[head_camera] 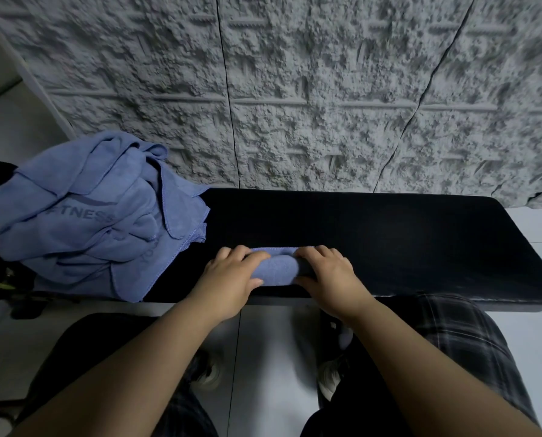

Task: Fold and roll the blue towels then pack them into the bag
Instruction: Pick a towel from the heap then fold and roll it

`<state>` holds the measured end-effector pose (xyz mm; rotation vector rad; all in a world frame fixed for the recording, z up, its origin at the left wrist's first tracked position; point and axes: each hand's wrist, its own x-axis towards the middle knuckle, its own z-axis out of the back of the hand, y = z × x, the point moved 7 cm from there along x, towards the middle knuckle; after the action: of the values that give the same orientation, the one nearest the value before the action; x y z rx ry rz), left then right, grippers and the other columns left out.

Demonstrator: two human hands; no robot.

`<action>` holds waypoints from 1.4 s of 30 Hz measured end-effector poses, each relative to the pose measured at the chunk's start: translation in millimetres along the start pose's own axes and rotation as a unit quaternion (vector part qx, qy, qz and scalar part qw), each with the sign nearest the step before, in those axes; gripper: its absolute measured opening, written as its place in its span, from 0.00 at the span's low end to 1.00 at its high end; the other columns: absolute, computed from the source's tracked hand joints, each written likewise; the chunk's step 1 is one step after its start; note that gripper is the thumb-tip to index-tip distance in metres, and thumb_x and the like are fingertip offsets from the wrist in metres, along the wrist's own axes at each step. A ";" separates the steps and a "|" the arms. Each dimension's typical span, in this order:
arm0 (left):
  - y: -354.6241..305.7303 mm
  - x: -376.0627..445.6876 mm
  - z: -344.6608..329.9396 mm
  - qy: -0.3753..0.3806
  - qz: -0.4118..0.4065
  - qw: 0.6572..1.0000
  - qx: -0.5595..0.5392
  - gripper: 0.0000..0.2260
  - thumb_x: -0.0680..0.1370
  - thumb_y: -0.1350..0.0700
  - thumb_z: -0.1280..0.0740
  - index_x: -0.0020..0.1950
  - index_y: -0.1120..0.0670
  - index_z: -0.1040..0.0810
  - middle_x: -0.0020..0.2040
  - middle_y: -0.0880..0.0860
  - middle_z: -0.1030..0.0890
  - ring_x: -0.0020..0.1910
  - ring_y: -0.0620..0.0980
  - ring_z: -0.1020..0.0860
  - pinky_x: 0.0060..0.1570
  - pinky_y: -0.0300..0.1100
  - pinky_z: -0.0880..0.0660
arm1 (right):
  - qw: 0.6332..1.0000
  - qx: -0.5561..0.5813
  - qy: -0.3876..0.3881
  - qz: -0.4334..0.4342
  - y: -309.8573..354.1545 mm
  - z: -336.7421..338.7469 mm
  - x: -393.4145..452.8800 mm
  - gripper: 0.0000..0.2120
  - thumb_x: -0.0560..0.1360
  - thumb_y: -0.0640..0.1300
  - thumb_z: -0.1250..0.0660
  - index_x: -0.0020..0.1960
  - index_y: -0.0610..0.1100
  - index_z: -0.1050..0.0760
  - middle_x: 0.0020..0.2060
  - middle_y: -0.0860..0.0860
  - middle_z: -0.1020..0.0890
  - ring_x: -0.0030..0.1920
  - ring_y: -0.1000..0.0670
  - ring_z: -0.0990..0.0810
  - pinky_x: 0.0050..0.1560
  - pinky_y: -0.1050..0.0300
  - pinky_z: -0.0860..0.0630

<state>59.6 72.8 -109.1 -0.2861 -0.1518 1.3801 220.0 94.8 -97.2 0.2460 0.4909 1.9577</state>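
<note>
Hands grip a rolled blue towel [279, 268] at the near edge of the black bench [373, 234]; the left hand [231, 279] curls over the roll's left end, the right hand [329, 275] over its right end; a heap of loose blue towels [83, 216] lies at the bench's left end, near the rough grey wall [294, 89].

Rough grey textured wall [326, 89] ran ahead of me, panelled, with dark vertical seams. Long black padded worktop [373, 241] stood against it, across my view. Pale tiled floor [269, 357] lay under me, also showing at far right and upper left. Light was dim and even, no window seen.
</note>
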 end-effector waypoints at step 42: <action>-4.9 6.3 -17.9 0.053 -0.065 0.995 0.062 0.35 0.70 0.41 0.45 0.76 0.50 0.43 0.77 0.48 0.44 0.74 0.44 0.48 0.71 0.48 0.52 | 0.992 0.046 0.116 0.003 9.6 -25.9 20.9 0.38 0.74 0.62 0.44 0.78 0.48 0.52 0.77 0.53 0.49 0.76 0.54 0.54 0.71 0.61 0.64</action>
<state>70.2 76.2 -125.1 -0.2414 0.0045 1.2368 193.3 104.3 -117.2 0.0771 0.7328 1.9822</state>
